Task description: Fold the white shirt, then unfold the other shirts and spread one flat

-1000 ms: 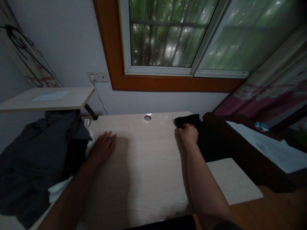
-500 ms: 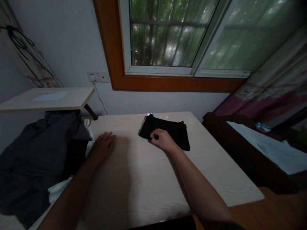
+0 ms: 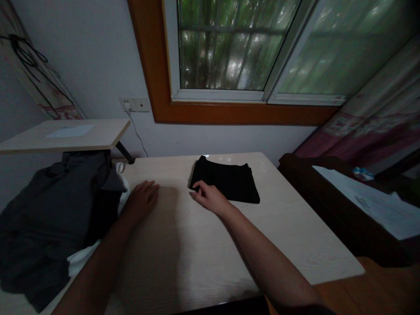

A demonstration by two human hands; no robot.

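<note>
A folded piece of black cloth (image 3: 229,177), seemingly a garment, lies flat near the far edge of the table. At its near left corner is my right hand (image 3: 211,199), index finger on the cloth and thumb just in front of the edge, with a small gap between them. The curled other fingers are partly hidden. My left hand (image 3: 142,197) rests palm down on the tabletop, fingers stretched out and holding nothing. Beside it on the left is a heap of clothes, with a dark grey garment (image 3: 49,214) on top and white fabric (image 3: 82,258) underneath.
The pale wooden table (image 3: 210,253) stands below a window with an orange-brown frame (image 3: 236,114). A raised shelf (image 3: 108,138) with a paper overhangs the clothes. Right of the table, a dark brown piece of furniture (image 3: 334,210) bears a large white sheet (image 3: 370,203).
My right hand has moved left and slightly nearer, from a pinch at the cloth's front edge to its left corner, its fingers loosening. The front edge lies straighter. My left hand stays put.
</note>
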